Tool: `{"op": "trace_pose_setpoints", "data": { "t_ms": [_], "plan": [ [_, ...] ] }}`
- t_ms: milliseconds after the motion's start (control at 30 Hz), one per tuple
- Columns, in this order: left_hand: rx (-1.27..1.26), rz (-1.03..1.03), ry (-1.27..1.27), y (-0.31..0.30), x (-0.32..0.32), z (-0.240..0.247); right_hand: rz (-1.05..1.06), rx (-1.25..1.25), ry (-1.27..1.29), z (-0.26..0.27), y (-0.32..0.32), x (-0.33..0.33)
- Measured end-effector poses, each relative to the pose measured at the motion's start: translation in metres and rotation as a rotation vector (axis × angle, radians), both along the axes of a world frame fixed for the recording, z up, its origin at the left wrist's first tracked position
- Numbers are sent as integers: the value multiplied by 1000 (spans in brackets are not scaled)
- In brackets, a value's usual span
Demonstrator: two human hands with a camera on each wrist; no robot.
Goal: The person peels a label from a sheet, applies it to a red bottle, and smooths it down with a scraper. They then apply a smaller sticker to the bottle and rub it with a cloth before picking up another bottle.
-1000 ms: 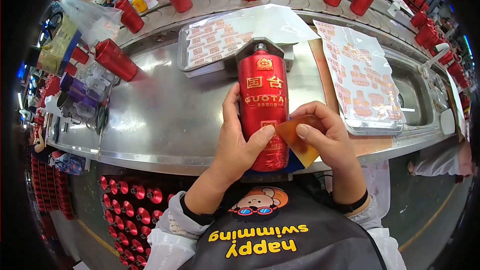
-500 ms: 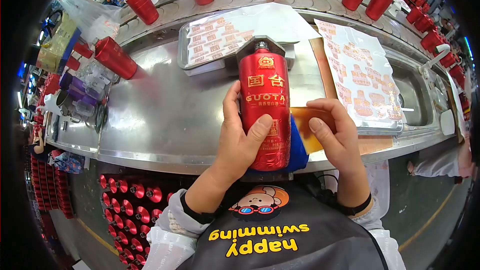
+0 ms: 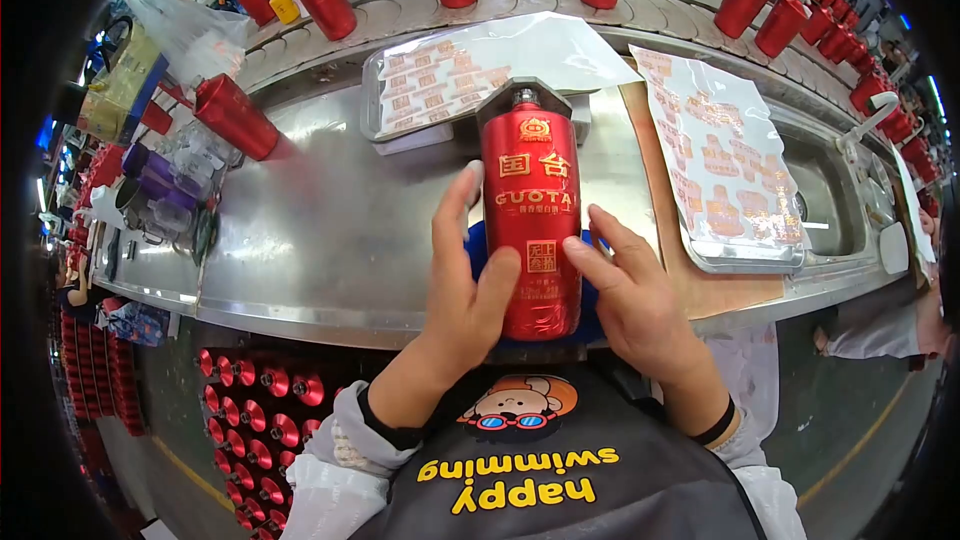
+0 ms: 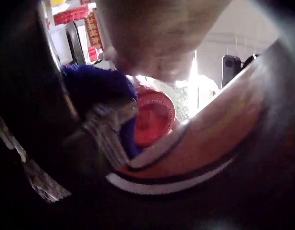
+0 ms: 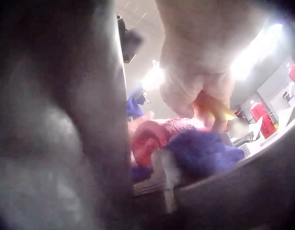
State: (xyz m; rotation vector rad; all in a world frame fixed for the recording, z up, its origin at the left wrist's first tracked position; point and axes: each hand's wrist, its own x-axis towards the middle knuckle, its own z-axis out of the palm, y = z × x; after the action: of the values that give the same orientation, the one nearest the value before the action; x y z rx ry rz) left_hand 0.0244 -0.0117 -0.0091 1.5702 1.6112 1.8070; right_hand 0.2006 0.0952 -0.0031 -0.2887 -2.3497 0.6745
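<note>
A red bottle (image 3: pixel 530 220) with gold lettering lies back on a blue cloth (image 5: pixel 200 151), its dark-topped neck at an angular grey support (image 3: pixel 565 98). At its left side is my left hand (image 3: pixel 455 285), fingers extended, index finger apart from the bottle and thumb beside its lower edge. My right hand (image 3: pixel 640 300) is at the right side, thumb tip by the small square gold emblem (image 3: pixel 542 257). A thin amber sheet (image 5: pixel 212 106) is held between its fingers in the right wrist view; the head view hides it. The left wrist view shows the bottle's round base (image 4: pixel 154 120).
A tray of gold-printed label sheets (image 3: pixel 430 85) sits behind the bottle; another printed sheet (image 3: pixel 720 160) lies on a tray at right, near the sink (image 3: pixel 835 200). One red bottle (image 3: pixel 236 118) stands at left. Several more stand along the conveyor (image 3: pixel 510 5) at the back.
My left hand has eased off the bottle, its fingers straightening. My right hand has moved left to the bottle, and the amber sheet has left the head view. Bottles on the conveyor have shifted right.
</note>
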Motion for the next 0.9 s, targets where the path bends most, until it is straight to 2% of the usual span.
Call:
{"op": "trace_pose_setpoints", "data": {
  "t_ms": [33, 133, 200, 233, 333, 433, 533, 600, 700, 800, 900],
  "plan": [
    [87, 39, 225, -7, -4, 1, -23, -59, 25, -1, -1, 5],
    [-60, -138, 805, -29, -7, 6, -78, -291, 145, -3, -2, 13],
    [-87, -114, 793, -25, -11, 3, -83, -521, 157, 16, -10, 14],
    [-90, -107, 801, -21, -17, 5, -67, -813, 201, 16, -14, 9],
    [-100, -88, 765, -16, -28, 4, -63, -980, 190, 11, -11, -2],
    [-116, -59, 746, -20, -32, 3, -141, -981, 250, -13, -8, -2],
    [-109, -140, 971, -31, -28, 7, -138, -1030, 300, -15, -7, 3],
    [-104, -192, 997, -27, -20, 10, -103, -1096, 296, -11, -9, 2],
    [-61, -206, 1016, -16, -14, 13, -119, -1007, 336, -15, -6, 2],
    [-66, -92, 988, -27, -11, 4, -126, -986, 338, -7, -4, 6],
    [-52, 71, 865, -42, -3, -18, 47, -1064, 177, 6, -11, 3]
  ]
}}
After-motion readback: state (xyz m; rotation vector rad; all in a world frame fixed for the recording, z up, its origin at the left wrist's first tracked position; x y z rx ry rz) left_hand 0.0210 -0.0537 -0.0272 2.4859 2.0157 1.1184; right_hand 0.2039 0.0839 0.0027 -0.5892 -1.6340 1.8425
